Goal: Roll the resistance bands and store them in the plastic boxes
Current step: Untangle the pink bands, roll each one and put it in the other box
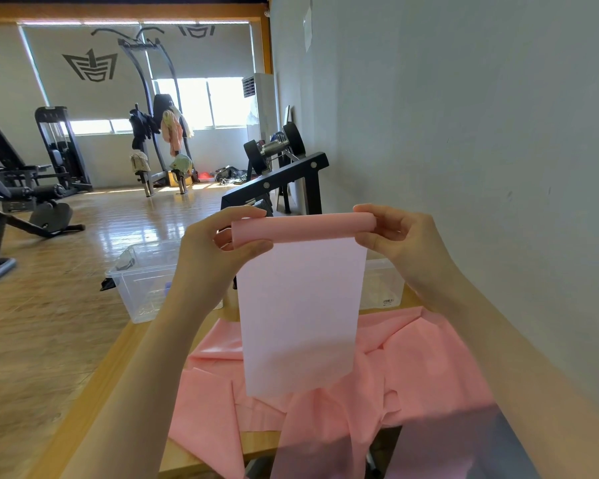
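I hold a pink resistance band [300, 316] up in front of me, its top rolled into a tube [303, 227]. My left hand [218, 243] pinches the tube's left end and my right hand [395, 229] grips its right end. The flat unrolled part hangs down from the tube to a crumpled heap of pink band [412, 368] on the wooden table [118, 368]. A clear plastic box [142, 278] stands at the table's far left, behind my left arm. A second clear box [382, 285] stands at the far right by the wall, partly hidden by the band.
A grey wall [464, 133] runs along the right. A black dumbbell rack [284, 174] stands beyond the table. Gym benches [21, 202] and machines stand on the wooden floor at left. A dark purple sheet [457, 447] lies at the table's near right.
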